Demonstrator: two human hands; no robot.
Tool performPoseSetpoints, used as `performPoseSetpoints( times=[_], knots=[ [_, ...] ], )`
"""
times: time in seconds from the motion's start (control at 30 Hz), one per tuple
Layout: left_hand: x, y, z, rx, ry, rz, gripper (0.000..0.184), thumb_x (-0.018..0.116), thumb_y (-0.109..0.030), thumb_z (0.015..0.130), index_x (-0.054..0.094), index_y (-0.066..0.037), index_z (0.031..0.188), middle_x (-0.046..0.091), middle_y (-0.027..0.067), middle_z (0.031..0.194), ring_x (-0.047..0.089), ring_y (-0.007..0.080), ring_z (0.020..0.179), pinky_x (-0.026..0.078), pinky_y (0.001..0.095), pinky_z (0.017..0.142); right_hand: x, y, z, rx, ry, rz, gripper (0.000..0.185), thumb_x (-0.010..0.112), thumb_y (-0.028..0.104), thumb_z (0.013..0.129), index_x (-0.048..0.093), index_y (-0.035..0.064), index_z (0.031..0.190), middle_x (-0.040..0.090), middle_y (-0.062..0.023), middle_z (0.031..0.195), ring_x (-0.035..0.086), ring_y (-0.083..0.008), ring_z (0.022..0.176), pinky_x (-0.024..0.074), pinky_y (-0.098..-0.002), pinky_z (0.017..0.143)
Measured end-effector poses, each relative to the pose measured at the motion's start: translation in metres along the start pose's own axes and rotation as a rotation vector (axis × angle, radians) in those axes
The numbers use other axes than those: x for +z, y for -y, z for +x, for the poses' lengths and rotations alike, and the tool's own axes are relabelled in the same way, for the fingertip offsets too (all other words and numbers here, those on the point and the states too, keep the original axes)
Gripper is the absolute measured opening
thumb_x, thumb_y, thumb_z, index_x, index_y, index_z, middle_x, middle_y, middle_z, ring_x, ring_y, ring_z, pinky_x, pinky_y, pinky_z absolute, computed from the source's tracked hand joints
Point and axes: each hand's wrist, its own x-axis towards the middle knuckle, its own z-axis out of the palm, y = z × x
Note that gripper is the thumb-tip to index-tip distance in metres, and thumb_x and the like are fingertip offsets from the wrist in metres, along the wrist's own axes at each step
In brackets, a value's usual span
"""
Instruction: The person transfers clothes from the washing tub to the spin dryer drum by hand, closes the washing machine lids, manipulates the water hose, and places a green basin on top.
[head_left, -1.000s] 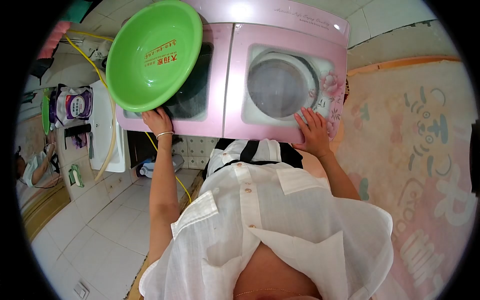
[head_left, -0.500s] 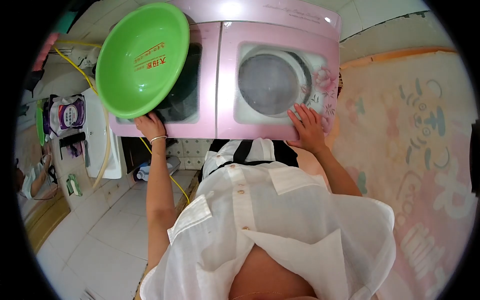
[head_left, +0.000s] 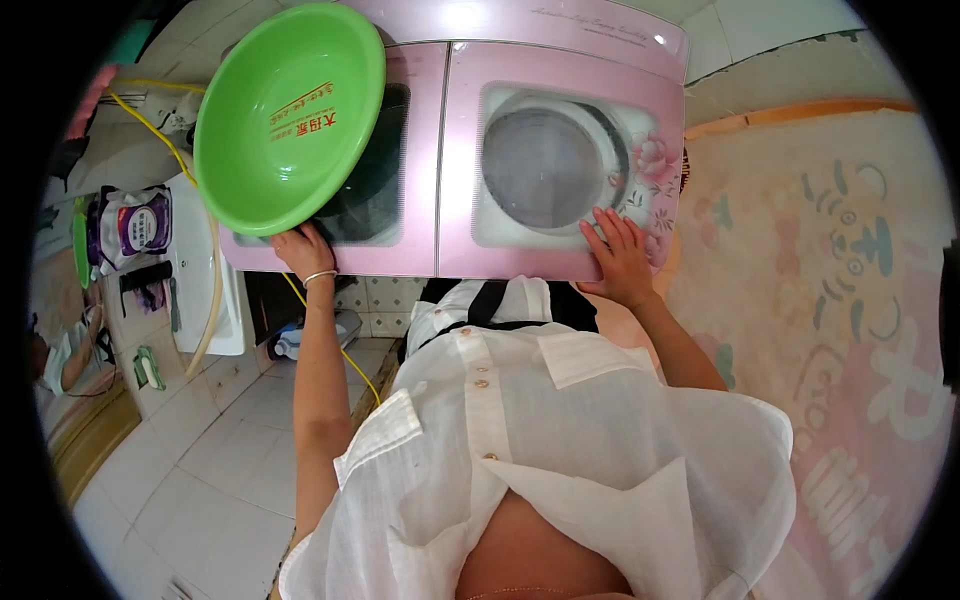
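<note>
A pink twin-lid washing machine (head_left: 425,259) stands in front of me. My right hand (head_left: 622,262) lies flat on the front right of its right lid (head_left: 652,110), fingers spread below the round window and flower print. On the left half sits a green plastic basin (head_left: 270,170) with red lettering inside; it covers much of the dark left lid (head_left: 392,205). My left hand (head_left: 303,252) rests on the machine's front edge just under the basin's rim. Its fingers lie against the surface and I see nothing held in them; the fingertips are partly hard to make out.
To the left are a white sink (head_left: 215,310), a beige hose (head_left: 212,330), a yellow cord (head_left: 140,115), a purple-and-white package (head_left: 140,228) and a green soap dish (head_left: 149,368). A patterned, translucent sheet (head_left: 790,280) hangs at the right. Pale tiles (head_left: 215,460) cover the floor.
The machine and basin appear shifted very slightly in the view. Both hands keep their places on the machine.
</note>
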Motion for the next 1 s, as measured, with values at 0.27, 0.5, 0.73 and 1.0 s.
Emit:
performPoseSetpoints(
  times=[0.27, 0.5, 0.73, 1.0],
  knots=[
    [0.0002, 0.001, -0.0005, -0.013, 0.001, -0.019, 0.039, 0.049, -0.014, 0.085, 0.047, 0.011, 0.115, 0.046, 0.0322, 0.117, 0.041, 0.048, 0.108, 0.033, 0.0497, 0.093, 0.0003, 0.0005, 0.0013, 0.005, -0.016, -0.008, 0.091, 0.076, 0.037, 0.053, 0.04, 0.0142, 0.133, 0.036, -0.0108, 0.139, 0.033, -0.0267, 0.129, 0.0247, -0.0452, 0.105],
    [0.0016, 0.0012, -0.0005, 0.037, -0.051, 0.025, 0.04, 0.051, -0.016, 0.083, 0.046, 0.009, 0.115, 0.05, 0.0292, 0.112, 0.045, 0.0446, 0.102, 0.035, 0.0494, 0.09, 0.0018, 0.0005, 0.0011, 0.004, -0.029, -0.013, 0.089, 0.075, 0.037, 0.055, 0.04, 0.0144, 0.133, 0.036, -0.0106, 0.139, 0.033, -0.0263, 0.129, 0.0245, -0.0448, 0.105],
    [0.0026, 0.0008, -0.0011, 0.011, -0.047, 0.031, 0.04, 0.05, -0.016, 0.083, 0.047, 0.009, 0.114, 0.05, 0.0293, 0.112, 0.044, 0.0449, 0.103, 0.035, 0.0494, 0.09, 0.0031, 0.0002, 0.0011, 0.004, -0.034, -0.015, 0.091, 0.076, 0.039, 0.053, 0.04, 0.0149, 0.133, 0.036, -0.0105, 0.139, 0.033, -0.0261, 0.129, 0.0246, -0.0443, 0.105],
    [0.0062, 0.0076, -0.0021, 0.01, -0.031, 0.005, 0.042, 0.05, -0.017, 0.083, 0.046, 0.01, 0.115, 0.048, 0.0307, 0.114, 0.043, 0.0458, 0.105, 0.033, 0.0503, 0.092, 0.0018, 0.0009, 0.0015, 0.001, -0.026, -0.016, 0.093, 0.078, 0.038, 0.052, 0.04, 0.0141, 0.133, 0.036, -0.0107, 0.139, 0.033, -0.0269, 0.129, 0.0247, -0.0454, 0.105]
  ],
)
